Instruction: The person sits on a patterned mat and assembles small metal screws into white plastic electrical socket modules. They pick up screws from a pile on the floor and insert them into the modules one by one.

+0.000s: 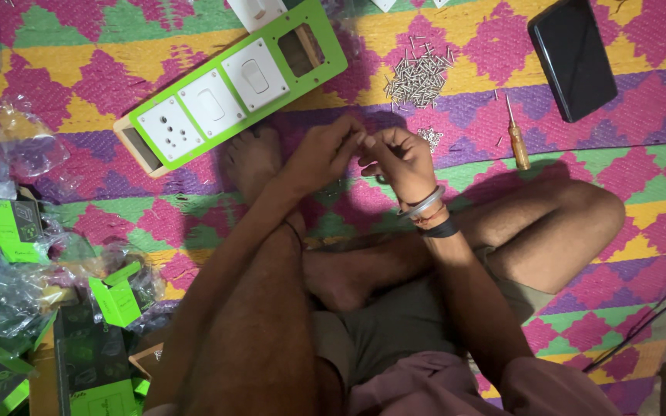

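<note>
I sit cross-legged on a colourful patterned mat [618,115]. My left hand [324,152] and my right hand [396,162] meet in front of me, fingertips pinched together around something very small that I cannot make out. My right wrist wears a metal bangle and a dark band. Beyond my hands lies a green switch board [233,85] on a wooden box, fitted with a white socket and two white switches, one slot empty. A pile of small screws [418,73] lies just beyond my right hand.
A screwdriver with an orange-brown handle [516,139] lies to the right of my hands. A black phone [572,55] rests at the upper right. Green boxes [117,300] and clear plastic wrappers [9,154] crowd the left side. A dark cable [649,316] runs at lower right.
</note>
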`<state>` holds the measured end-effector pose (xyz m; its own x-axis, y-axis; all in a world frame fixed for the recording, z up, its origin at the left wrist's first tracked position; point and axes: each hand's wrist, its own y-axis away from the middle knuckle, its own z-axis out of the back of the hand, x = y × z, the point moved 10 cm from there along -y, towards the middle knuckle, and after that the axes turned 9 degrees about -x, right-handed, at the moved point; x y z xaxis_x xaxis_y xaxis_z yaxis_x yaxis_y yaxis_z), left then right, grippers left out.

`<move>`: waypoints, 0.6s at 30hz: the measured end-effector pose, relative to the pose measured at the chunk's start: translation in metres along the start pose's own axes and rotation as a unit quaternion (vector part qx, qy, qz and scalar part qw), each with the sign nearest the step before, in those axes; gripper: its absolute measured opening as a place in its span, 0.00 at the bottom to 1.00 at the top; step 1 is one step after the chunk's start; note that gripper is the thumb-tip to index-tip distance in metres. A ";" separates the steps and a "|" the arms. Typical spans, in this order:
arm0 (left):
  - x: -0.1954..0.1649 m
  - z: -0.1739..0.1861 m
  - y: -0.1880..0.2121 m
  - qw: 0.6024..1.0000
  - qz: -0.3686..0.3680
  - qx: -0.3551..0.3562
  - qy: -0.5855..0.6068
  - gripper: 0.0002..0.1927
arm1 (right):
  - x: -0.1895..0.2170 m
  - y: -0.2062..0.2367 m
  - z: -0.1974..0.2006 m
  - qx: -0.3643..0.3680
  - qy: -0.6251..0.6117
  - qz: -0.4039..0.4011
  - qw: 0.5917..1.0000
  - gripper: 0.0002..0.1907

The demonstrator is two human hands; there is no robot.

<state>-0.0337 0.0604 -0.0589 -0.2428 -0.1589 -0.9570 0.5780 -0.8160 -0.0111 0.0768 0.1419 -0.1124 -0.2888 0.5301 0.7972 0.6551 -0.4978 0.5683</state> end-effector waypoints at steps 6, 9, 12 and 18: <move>0.003 0.000 0.000 1.000 0.016 0.002 0.002 0.05 | 0.006 0.002 -0.007 0.014 -0.010 0.017 1.000 0.07; 0.013 -0.004 0.000 0.999 0.047 0.006 0.008 0.07 | 0.007 0.003 -0.007 0.011 0.016 0.024 1.000 0.07; 0.027 -0.006 0.003 0.996 0.085 0.011 0.037 0.10 | 0.004 0.003 -0.007 0.014 0.003 0.014 1.000 0.06; 0.043 -0.019 0.010 0.985 0.120 0.047 0.114 0.11 | 0.001 0.000 -0.003 0.015 -0.016 0.010 1.000 0.06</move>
<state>-0.0239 0.0561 -0.1053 0.0786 -0.2330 -0.9693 0.5210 -0.8194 0.2392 0.0744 0.1404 -0.1111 -0.2530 0.5430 0.8007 0.6813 -0.4876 0.5460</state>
